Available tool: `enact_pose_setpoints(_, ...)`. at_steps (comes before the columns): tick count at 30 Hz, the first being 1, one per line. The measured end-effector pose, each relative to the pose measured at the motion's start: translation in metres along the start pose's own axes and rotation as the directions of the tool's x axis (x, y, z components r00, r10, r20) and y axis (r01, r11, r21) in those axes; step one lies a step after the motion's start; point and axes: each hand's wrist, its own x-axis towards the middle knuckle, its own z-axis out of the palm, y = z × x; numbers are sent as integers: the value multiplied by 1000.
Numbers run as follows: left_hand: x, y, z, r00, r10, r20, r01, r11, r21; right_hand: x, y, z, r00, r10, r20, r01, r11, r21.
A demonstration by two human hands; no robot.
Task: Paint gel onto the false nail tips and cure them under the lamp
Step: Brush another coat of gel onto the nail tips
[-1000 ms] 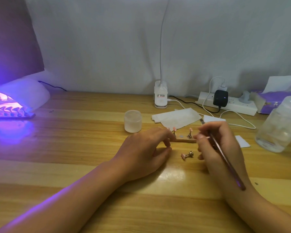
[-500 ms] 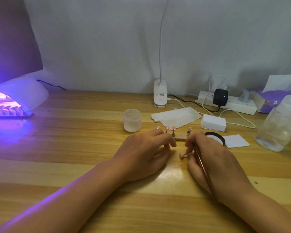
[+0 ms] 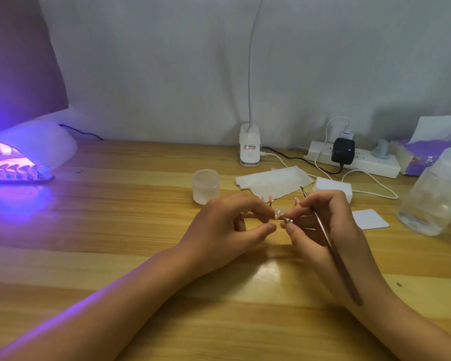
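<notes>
Up off the tabletop [image 3: 115,256] came the little stand [image 3: 288,220] with its false nail tip [image 3: 277,213]; a moment earlier it lay beside my right hand [image 3: 326,230]. That hand now pinched the stand between thumb and forefinger. The brush [image 3: 331,246] was tucked along the palm, its long axis near to far, its working end pointing away past my knuckles. The stand lay left-right, tip end toward my left hand [image 3: 224,227]. Its curled fingers [image 3: 255,204] hovered at the tip; I could not tell whether they touched it. Farther back, my hands hid most of the holder strip, with only a few other tips [image 3: 270,198] showing. Far left, the lamp [image 3: 44,144] glowed violet.
</notes>
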Motion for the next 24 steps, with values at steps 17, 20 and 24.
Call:
enact_pose_setpoints(17,-1,13,8,992,-125,-10,116,943,-312,-8,-3,1,983,-182,26,184,975,-121)
enact_pose_setpoints(20,-1,13,8,991,-128,-39,112,951,-288,-8,-3,2,982,-187,40,190,973,-127)
enact_pose_setpoints(24,-2,13,9,990,-122,-69,100,962,-255,-10,-7,2,983,-176,47,178,984,-25)
